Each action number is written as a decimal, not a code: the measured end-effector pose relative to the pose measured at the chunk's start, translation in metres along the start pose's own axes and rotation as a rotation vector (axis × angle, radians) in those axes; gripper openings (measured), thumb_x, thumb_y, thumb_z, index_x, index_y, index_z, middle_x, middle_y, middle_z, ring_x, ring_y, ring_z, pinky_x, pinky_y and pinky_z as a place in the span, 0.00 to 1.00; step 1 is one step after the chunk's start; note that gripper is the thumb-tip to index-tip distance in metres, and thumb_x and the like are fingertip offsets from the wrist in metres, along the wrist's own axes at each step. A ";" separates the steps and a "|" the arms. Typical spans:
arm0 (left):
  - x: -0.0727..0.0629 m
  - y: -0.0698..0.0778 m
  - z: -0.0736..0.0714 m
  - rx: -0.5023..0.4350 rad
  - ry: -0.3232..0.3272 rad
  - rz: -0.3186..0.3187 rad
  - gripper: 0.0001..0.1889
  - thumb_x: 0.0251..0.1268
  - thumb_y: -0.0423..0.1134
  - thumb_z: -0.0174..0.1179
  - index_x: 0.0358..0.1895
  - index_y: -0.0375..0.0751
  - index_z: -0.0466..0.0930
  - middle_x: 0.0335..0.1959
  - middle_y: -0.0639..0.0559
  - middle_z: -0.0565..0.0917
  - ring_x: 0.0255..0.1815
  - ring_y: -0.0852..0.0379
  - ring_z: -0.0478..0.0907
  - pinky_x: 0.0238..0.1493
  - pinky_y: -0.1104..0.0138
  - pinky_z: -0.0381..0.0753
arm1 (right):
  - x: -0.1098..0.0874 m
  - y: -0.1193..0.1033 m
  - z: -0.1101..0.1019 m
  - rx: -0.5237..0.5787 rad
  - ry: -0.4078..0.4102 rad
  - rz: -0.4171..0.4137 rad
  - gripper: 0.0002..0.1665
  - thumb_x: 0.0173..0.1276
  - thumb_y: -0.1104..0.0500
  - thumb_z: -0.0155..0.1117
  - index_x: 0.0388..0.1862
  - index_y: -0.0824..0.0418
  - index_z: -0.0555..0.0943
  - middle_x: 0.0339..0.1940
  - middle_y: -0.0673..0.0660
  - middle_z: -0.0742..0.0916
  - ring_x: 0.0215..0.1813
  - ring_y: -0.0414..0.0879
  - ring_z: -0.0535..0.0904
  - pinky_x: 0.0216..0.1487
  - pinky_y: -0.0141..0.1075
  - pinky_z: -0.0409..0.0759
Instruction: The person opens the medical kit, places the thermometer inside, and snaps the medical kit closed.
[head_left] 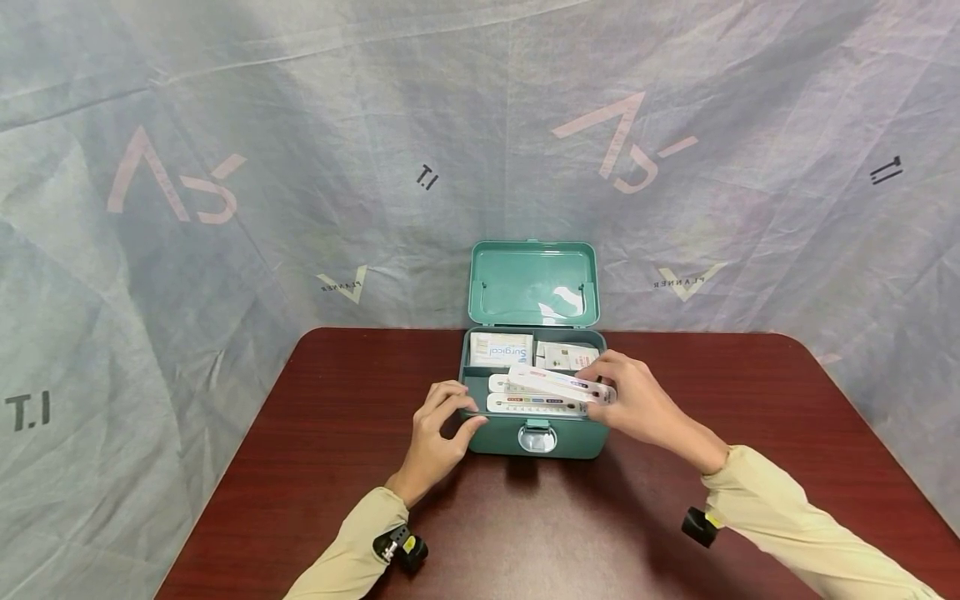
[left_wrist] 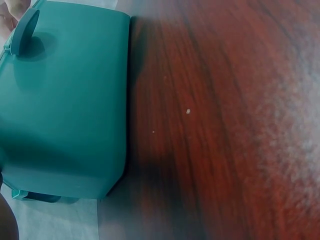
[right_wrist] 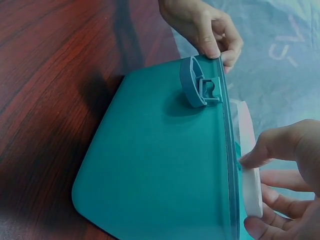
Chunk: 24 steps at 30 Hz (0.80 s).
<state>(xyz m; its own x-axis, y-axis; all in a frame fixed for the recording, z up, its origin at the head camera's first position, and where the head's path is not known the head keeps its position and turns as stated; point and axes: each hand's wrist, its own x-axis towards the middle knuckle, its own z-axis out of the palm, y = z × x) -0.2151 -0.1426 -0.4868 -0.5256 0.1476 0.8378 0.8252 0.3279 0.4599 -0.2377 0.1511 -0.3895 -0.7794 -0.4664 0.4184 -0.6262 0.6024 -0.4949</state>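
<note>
A teal box point(head_left: 495, 437) stands with its lid point(head_left: 532, 283) raised and a latch point(head_left: 537, 437) on its front. My right hand point(head_left: 633, 400) grips the right end of a slim white case point(head_left: 543, 381) with rounded ends and small printed marks. It is tilted above similar white cases point(head_left: 525, 403) in the front compartment. In the right wrist view, the held case point(right_wrist: 252, 195) lies between thumb and fingers, just past the rim. My left hand point(head_left: 438, 429) pinches the rim at the front left corner; the right wrist view shows its thumb point(right_wrist: 210, 45) on the edge.
A pack marked "Surgical" point(head_left: 498, 350) fills the back left compartment, with white packets point(head_left: 566, 357) in the back right one. The box is on a dark red wooden table point(head_left: 360, 392). A grey printed cloth point(head_left: 390, 125) hangs behind.
</note>
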 end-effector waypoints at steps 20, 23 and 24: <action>0.003 0.000 0.000 0.002 0.006 0.036 0.12 0.47 0.26 0.70 0.35 0.37 0.80 0.39 0.44 0.77 0.47 0.45 0.73 0.54 0.65 0.72 | 0.010 0.000 0.014 0.018 -0.073 -0.027 0.18 0.44 0.70 0.69 0.39 0.65 0.85 0.34 0.54 0.82 0.33 0.46 0.74 0.33 0.36 0.73; 0.004 0.000 -0.002 0.007 -0.005 0.047 0.11 0.47 0.26 0.71 0.35 0.37 0.80 0.39 0.45 0.77 0.47 0.45 0.73 0.54 0.64 0.72 | 0.011 0.001 0.015 0.020 -0.088 -0.034 0.18 0.46 0.70 0.68 0.40 0.66 0.85 0.36 0.55 0.83 0.36 0.47 0.76 0.35 0.37 0.75; 0.005 0.000 -0.003 0.008 -0.010 0.049 0.11 0.47 0.26 0.71 0.35 0.37 0.80 0.39 0.45 0.77 0.47 0.46 0.73 0.54 0.63 0.72 | 0.011 0.001 0.015 0.023 -0.092 -0.041 0.17 0.46 0.71 0.67 0.40 0.66 0.85 0.37 0.55 0.83 0.36 0.47 0.76 0.35 0.38 0.75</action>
<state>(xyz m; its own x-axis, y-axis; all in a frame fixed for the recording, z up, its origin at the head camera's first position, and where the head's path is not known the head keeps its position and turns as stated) -0.2168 -0.1446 -0.4818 -0.4864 0.1733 0.8564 0.8484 0.3279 0.4155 -0.2476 0.1367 -0.3968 -0.7511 -0.5482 0.3678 -0.6571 0.5672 -0.4964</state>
